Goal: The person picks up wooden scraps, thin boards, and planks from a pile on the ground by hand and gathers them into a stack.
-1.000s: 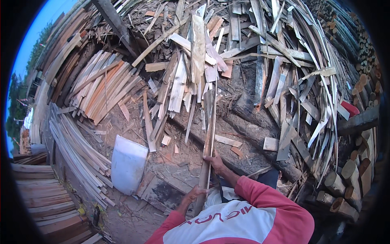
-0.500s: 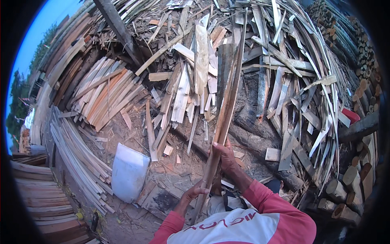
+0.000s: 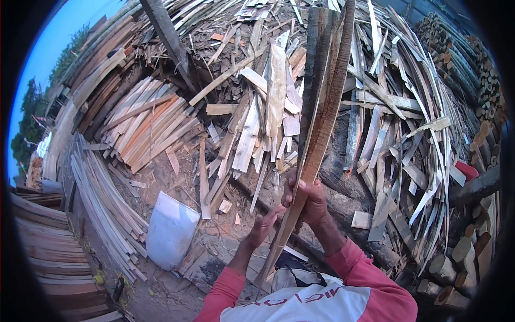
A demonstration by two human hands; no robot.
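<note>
Two bare hands at a long slab of wood (image 3: 325,115), which runs steeply from the lower centre of the frame to the upper edge, right of centre. The right hand (image 3: 312,201) has its fingers closed around the slab below mid-frame, the thumb lying on the near face and part of the grip hidden behind the wood. The left hand (image 3: 262,227), lower and to the left, has its fingers extended and loosely parted, with nothing visible in its grasp; whether the fingertips touch the slab's edge cannot be told. Toward the top the slab shows a dark, rough strip beside a brown one; whether these are two pieces or one is unclear. Its upper tip meets the frame's edge, and its near end is hard to make out beside the shirt (image 3: 300,305), itself cut off below. Behind the slab, and partly covered by it, lie heaped offcuts (image 3: 276,88). A white panel (image 3: 173,229) of uncertain kind rests on the ground at lower left of centre, near long curved strips (image 3: 102,206). Stacked boards (image 3: 59,263) at lower left and cut logs (image 3: 442,268) at lower right fade into the dark lens rim; a red object (image 3: 466,170) at right is partly covered.
</note>
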